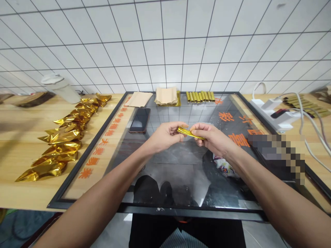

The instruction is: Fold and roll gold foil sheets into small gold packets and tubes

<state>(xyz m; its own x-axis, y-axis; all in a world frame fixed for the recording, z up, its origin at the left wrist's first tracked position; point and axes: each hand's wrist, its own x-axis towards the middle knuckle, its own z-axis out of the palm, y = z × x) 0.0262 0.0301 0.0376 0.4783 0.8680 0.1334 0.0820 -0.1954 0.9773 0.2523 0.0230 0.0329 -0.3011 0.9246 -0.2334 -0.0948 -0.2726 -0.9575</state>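
A narrow strip of folded gold foil paper (191, 133) is held above the glass tabletop, tilted slightly down to the right. My right hand (210, 136) pinches its right part between thumb and fingers. My left hand (169, 135) is at the strip's other end, its fingers curled but apart, with the end of the strip between thumb and forefinger. Whether those fingers touch the strip I cannot tell. Behind the hands stand a row of gold paper rolls (200, 97) and a stack of tan and gold paper sheets (166, 96).
Folded gold foil pieces (62, 135) line the wooden table at left. A phone (140, 120) and a tan sheet pile (139, 99) lie on the black-framed glass (165, 186). A cup (62, 88) leans at back left. A power strip (278, 115) with cables and more gold rolls (306, 106) occupy the right.
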